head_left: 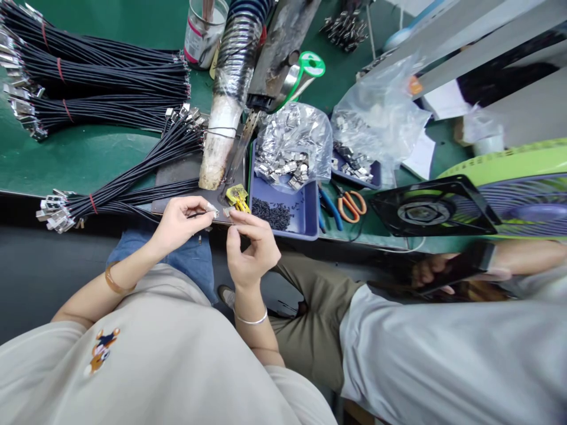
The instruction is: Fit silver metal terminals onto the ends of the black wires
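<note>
My left hand [179, 223] pinches the end of a thin black wire [197, 215] at the front edge of the green bench [88, 159]. A small metal clip [228, 211] is pinched between thumb and fingers of my right hand [250, 251], right beside the wire tip. Both hands hover over my lap, almost touching each other. Just beyond them lie a yellow-handled tool [237, 198] and a dark plate [177, 177]. A bundle of black wires with metal ends [128, 186], tied with a red band, fans out to the left of my left hand.
More black wire bundles [101, 77] lie at the back left. A blue tray [305, 215] holds black bits and a bag of metal clips [292, 147]. Orange scissors [352, 203], blue pliers [330, 206], a fan [443, 209] sit right. Another person [443, 354] sits at my right holding a phone [460, 268].
</note>
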### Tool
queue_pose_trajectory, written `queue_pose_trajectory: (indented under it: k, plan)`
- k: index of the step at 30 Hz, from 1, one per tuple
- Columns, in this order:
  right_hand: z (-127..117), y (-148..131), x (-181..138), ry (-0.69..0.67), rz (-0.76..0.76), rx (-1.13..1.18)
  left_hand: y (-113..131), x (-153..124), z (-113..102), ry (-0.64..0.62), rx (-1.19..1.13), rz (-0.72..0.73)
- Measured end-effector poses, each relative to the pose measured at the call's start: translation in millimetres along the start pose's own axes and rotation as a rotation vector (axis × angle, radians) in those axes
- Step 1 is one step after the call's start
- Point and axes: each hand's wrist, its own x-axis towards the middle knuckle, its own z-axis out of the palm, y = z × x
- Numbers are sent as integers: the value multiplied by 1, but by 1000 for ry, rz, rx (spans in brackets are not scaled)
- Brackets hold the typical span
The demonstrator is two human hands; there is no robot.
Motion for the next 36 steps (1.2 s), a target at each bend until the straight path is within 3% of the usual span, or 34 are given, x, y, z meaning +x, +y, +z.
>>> queue_pose_trajectory:
  k: [2,8,18,29,36]
  plan:
    - [1,0,-1,-28,-32,-25,1,0,0,8,0,10]
    - [7,6,1,-21,110,7,4,0,-1,11,45,15]
    - [11,9,7,-40,-120,-230,-2,7,9,149,36,47]
    - [13,12,11,-34,-168,-258,0,8,11,167,52,92]
    - [13,12,11,-30,-203,-254,1,7,11,180,40,46]
